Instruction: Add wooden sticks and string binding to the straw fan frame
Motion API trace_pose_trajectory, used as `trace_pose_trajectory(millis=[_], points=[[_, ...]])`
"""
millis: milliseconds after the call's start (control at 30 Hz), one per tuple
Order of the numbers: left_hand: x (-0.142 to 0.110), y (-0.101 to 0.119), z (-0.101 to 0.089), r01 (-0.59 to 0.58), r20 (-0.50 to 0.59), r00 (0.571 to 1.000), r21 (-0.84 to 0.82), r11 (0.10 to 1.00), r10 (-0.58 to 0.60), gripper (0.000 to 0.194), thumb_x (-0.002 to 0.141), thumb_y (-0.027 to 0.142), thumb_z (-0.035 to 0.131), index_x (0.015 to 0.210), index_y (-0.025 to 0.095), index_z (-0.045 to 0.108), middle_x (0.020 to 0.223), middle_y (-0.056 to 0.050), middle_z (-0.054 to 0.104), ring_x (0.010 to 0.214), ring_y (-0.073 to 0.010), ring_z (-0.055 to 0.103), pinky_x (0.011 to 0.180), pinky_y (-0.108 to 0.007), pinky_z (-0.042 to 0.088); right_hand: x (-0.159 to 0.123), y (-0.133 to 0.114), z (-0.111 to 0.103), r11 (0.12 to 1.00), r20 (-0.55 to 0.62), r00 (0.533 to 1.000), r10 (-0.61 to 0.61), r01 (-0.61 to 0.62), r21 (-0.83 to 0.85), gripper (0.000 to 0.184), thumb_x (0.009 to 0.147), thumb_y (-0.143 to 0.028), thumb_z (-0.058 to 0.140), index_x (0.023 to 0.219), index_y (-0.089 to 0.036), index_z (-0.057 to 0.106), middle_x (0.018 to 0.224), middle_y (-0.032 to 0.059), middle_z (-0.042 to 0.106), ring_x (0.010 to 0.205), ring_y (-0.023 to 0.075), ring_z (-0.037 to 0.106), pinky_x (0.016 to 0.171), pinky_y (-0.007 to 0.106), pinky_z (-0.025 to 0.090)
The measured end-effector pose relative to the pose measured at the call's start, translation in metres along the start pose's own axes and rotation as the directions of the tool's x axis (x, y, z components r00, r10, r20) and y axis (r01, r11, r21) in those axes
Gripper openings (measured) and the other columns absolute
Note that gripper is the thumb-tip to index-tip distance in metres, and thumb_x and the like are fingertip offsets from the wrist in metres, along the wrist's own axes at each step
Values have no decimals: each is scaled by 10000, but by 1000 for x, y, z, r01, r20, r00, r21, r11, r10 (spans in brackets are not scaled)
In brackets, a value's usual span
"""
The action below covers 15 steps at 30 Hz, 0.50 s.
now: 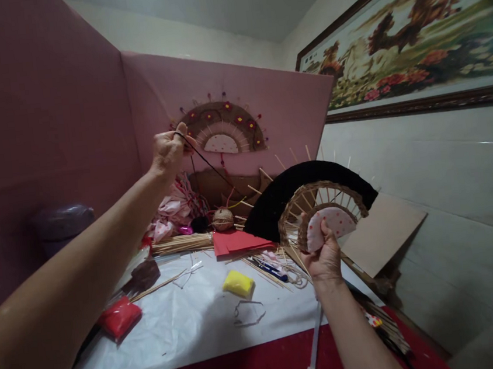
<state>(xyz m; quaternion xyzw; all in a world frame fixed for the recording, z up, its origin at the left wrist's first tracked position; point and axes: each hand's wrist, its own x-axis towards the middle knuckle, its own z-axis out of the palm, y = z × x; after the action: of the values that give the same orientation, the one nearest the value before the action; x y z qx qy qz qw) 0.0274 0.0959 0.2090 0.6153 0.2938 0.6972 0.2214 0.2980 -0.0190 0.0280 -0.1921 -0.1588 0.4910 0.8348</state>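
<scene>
My right hand [325, 255] grips a half-round fan [308, 184] by its white, red-dotted base, thumb on the front. The fan has a wide black band, woven brown cord rows and thin sticks poking out past its outer edge. Raised at the left, my left hand [171, 151] pinches a black cord [209, 162]. The cord slants down to the right towards the fan; where its lower end goes is hard to make out. Behind my left hand a finished-looking brown fan [224, 119] with small flowers hangs on the pink panel.
On the white sheet [179, 338] lie a yellow packet [238, 283], a red packet [120, 319] and a dark blue-handled tool [270, 268]. Behind are bundled sticks [182, 243], red sheets [239, 243], a twine ball [222, 219] and pink fabric [172, 210]. A pink panel [281, 98] stands behind.
</scene>
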Motion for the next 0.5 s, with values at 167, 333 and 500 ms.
trace_pose_trajectory(millis=[167,333,500], points=[[-4,20,0,-90,32,995,-32,995,91,476,824,453,457,604,58,604,547,-55,598,488,-78,543,545,-246,440,0,0,0,1000,-7,1000,0,0,30,248,690,-307,617,927,-235,632,808,-25,708,783,111,648,722,265,515],[-25,36,-8,-51,222,974,55,997,37,411,824,370,460,632,49,630,583,-71,615,491,-87,542,551,-253,445,-1,-1,1,999,36,999,-21,19,35,244,696,-295,611,929,-227,631,823,-23,708,829,107,642,706,236,512],[-74,24,-32,94,514,815,338,936,-267,169,472,262,750,501,136,641,487,-22,617,460,-151,546,473,-268,449,-2,0,2,1000,20,1000,-17,17,25,246,702,-299,600,934,-222,627,824,-24,707,783,110,647,687,257,520]])
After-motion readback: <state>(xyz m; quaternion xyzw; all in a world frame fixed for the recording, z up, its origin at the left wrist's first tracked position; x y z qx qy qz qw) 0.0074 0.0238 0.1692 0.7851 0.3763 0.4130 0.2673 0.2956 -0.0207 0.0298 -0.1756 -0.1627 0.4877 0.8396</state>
